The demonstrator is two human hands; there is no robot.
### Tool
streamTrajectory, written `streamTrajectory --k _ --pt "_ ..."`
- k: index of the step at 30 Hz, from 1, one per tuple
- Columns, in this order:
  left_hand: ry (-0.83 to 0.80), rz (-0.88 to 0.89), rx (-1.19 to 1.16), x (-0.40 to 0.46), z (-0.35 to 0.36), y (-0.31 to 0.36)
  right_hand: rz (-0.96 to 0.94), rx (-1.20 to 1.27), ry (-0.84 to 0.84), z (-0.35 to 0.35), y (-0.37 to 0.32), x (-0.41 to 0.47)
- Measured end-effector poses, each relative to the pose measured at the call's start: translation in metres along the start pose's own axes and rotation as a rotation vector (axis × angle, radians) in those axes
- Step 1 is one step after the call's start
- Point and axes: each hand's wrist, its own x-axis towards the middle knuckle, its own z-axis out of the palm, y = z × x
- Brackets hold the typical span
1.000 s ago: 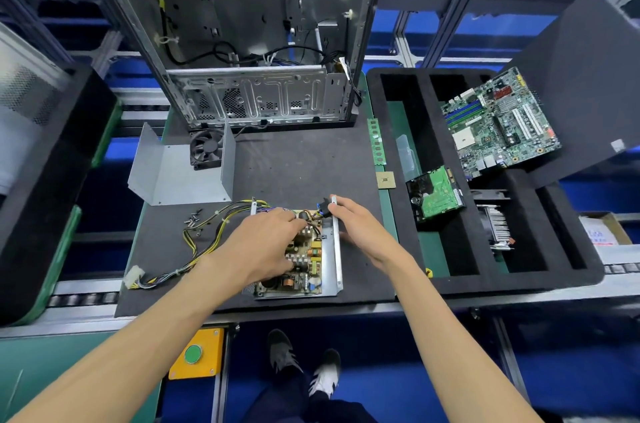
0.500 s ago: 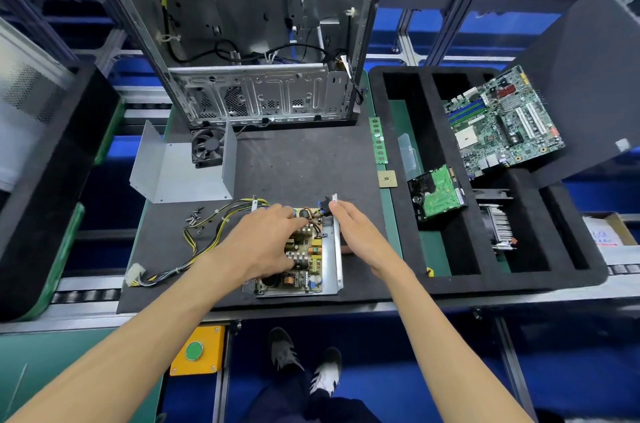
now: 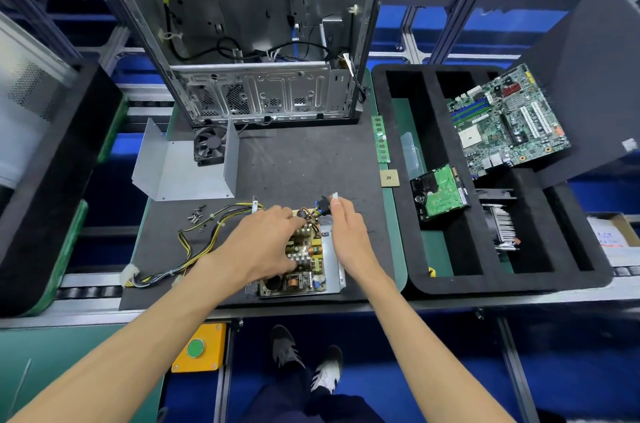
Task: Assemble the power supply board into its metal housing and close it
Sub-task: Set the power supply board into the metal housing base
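Observation:
The power supply board (image 3: 306, 258), crowded with coils and capacitors, lies inside its shallow metal housing base (image 3: 334, 272) near the front edge of the black mat. My left hand (image 3: 258, 244) rests over the board's left half, fingers curled on its components. My right hand (image 3: 346, 232) lies along the housing's right wall, fingertips at the black power socket (image 3: 323, 207) at the far corner. A yellow and black cable bundle (image 3: 194, 242) trails left from the board. The bent metal cover (image 3: 180, 169) with a fan (image 3: 209, 145) stands further back left. Several screws (image 3: 196, 214) lie beside the cables.
An open computer case (image 3: 256, 41) stands at the back of the mat. A RAM stick (image 3: 381, 138) and a CPU (image 3: 389, 178) lie at the mat's right edge. The black foam tray (image 3: 429, 284) on the right holds a hard drive (image 3: 440, 195), heatsink (image 3: 502, 223) and motherboard (image 3: 505, 121).
Both hands stay on the board and housing with only slight shifts; my right hand's fingers have crept toward the socket corner.

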Motion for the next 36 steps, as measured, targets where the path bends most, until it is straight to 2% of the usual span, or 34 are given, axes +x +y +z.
streamTrajectory --k 8,16,18,20,23,24,25,28,30,33,36 --pt "-0.001 0.016 0.031 -0.003 0.001 0.0 -0.024 0.001 0.018 0.0 0.001 -0.001" --pt "0.073 0.02 0.093 -0.012 0.006 0.006 -0.014 -0.017 0.003 -0.004 0.001 -0.001" --pt "0.126 0.024 0.103 -0.021 0.003 0.001 0.006 -0.006 -0.014 -0.004 0.002 -0.001" --pt "0.235 -0.023 -0.007 -0.03 0.001 -0.004 0.033 0.009 -0.035 -0.007 0.004 -0.003" --pt "0.416 -0.265 -0.222 -0.042 -0.002 -0.01 0.024 0.009 -0.052 -0.012 0.006 -0.005" --pt "0.385 -0.379 -0.259 -0.045 -0.003 -0.014 0.012 -0.015 -0.068 -0.015 0.006 -0.004" --pt "0.289 -0.475 -0.26 -0.046 -0.002 -0.018 -0.007 -0.052 -0.094 -0.017 0.006 -0.004" --pt "-0.06 -0.541 -0.352 -0.046 0.005 -0.024 -0.062 -0.193 -0.147 -0.022 0.007 -0.002" --pt "-0.062 -0.499 -0.448 -0.042 0.01 -0.022 -0.093 -0.254 -0.131 -0.023 0.008 -0.003" --pt "0.028 -0.479 -0.43 -0.038 0.011 -0.018 -0.141 -0.3 -0.095 -0.021 0.007 -0.004" --pt "0.049 -0.487 -0.453 -0.032 0.009 -0.021 -0.131 -0.318 -0.076 -0.02 0.001 0.002"
